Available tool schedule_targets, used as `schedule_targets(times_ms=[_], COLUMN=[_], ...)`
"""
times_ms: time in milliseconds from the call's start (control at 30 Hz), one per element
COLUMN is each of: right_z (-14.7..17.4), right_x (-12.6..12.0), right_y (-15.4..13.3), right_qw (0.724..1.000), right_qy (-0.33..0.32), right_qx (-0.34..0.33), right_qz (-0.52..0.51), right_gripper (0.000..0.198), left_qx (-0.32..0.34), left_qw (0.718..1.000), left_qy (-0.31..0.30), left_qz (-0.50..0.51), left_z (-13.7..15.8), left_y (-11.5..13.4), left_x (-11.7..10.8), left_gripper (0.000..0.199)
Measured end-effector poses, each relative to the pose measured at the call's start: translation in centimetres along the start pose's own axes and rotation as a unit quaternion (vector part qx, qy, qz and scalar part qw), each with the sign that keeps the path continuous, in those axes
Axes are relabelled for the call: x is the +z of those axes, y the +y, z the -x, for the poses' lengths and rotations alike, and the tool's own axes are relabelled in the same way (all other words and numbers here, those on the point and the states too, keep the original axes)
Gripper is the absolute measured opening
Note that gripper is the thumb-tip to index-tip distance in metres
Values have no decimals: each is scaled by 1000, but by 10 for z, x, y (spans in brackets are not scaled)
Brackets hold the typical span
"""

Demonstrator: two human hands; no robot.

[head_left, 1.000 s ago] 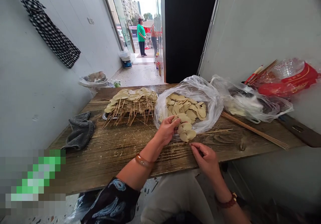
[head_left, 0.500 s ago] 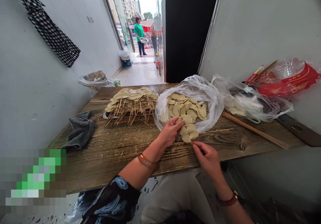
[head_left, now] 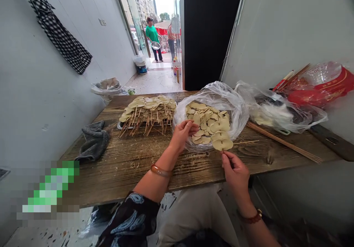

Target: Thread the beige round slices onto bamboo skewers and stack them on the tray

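Note:
My right hand point(head_left: 236, 169) pinches the lower end of a wooden skewer, above the table's front part. Several thin, pale tan oval slices point(head_left: 222, 143) are threaded on this skewer, which points up and away from me. My left hand point(head_left: 182, 133) is over the near left edge of a clear plastic bag point(head_left: 240, 108). Its fingers are partly curled and apart, close to the loose slices point(head_left: 206, 119) in the bag, and I see nothing held in them. Left of the bag, a pile of filled skewers point(head_left: 149, 108) lies on a metal tray point(head_left: 120, 125), sticks toward me.
A grey cloth point(head_left: 94, 140) lies on the wooden table point(head_left: 155, 169) at left. To the right are a bundle of bare skewers point(head_left: 284, 142), another plastic bag point(head_left: 276, 110), red packaging point(head_left: 318, 92) and a dark flat blade point(head_left: 329, 140). A person in green point(head_left: 152, 35) stands outside the doorway.
My left hand has let go of the slices on the skewer and moved up to the bag's left side. My right hand has shifted right with the loaded skewer. The person outside has turned.

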State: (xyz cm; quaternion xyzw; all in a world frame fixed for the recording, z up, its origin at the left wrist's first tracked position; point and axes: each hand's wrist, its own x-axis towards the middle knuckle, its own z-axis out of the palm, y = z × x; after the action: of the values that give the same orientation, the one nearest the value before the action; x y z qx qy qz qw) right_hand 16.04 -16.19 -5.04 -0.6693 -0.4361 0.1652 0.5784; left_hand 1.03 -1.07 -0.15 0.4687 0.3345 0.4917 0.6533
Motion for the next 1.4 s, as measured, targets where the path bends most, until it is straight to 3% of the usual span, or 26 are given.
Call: schedule_targets(times_ms=[133, 200, 267, 333, 433, 533, 667, 767, 900, 1000, 1100, 1400], right_z=[0, 0, -1, -1, -2, -2, -1, -1, -3, -5, -6, -7], right_x=[1, 1, 1, 1, 0, 0, 0, -1, -6, -9, -11, -11], right_y=[-2, -3, -4, -4, -6, -8, -9, -7, -3, -2, -3, -2], right_qw=[1000, 1000, 1000, 1000, 999, 998, 998, 997, 991, 983, 977, 970], right_qy=[9, 10, 9, 6, 3, -2, -3, -10, -81, -136, -166, -188], right_qx=[-1, -2, -10, -21, -40, -51, -61, -67, -88, -105, -121, -141], right_qz=[-22, -20, -6, 7, 23, 33, 31, 38, 54, 58, 57, 65], right_gripper=[33, 33, 32, 30, 30, 30, 29, 28, 26, 25, 24, 24], left_qx=[68, 116, 158, 178, 184, 188, 174, 118, 2, -32, -38, 9], left_qw=[981, 936, 871, 820, 792, 809, 870, 931, 994, 999, 998, 999], left_qy=[28, 18, -11, -49, -82, -83, -37, 14, 11, 11, 8, 34], left_qz=[-180, -332, -464, -541, -577, -551, -461, -344, -113, 3, 54, 18], left_z=[-10, -13, -13, -12, -12, -15, -19, -19, -16, -14, -13, -12], left_y=[-8, -14, -17, -18, -18, -18, -19, -16, -8, -1, 3, 7], left_x=[-6, -7, -7, -7, -8, -8, -9, -9, -13, -16, -17, -17], left_gripper=[18, 13, 15, 18, 16, 11, 10, 5, 24, 37, 42, 34])
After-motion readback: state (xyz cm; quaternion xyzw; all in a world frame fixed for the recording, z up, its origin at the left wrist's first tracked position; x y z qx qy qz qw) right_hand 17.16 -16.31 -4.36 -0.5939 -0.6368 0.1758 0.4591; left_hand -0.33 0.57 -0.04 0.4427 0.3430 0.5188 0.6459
